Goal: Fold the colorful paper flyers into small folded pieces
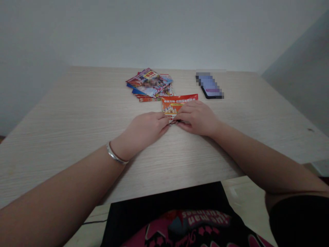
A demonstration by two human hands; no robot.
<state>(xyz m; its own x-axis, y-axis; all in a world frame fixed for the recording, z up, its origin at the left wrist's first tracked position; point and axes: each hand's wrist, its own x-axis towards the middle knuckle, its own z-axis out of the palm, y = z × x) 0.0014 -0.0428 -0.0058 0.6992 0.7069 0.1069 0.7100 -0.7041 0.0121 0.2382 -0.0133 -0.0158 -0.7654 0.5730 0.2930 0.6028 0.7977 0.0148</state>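
Observation:
A red and orange printed flyer with white lettering and a castle picture lies in front of me at the middle of the table. My left hand has its fingers closed on the flyer's near left corner, and a silver bangle circles that wrist. Along the near edge and right side, the fingers of my right hand are bent over the same flyer, covering its lower right part. The fingertips of both hands almost meet at the near edge, where the paper looks bent or folded; the detail there is too small to make out.
Behind the flyer, a loose fanned pile of colourful flyers lies to the left. A phone, partly blurred out, lies at the back right. The pale wooden table reaches the wall behind. A dark surface is near my lap.

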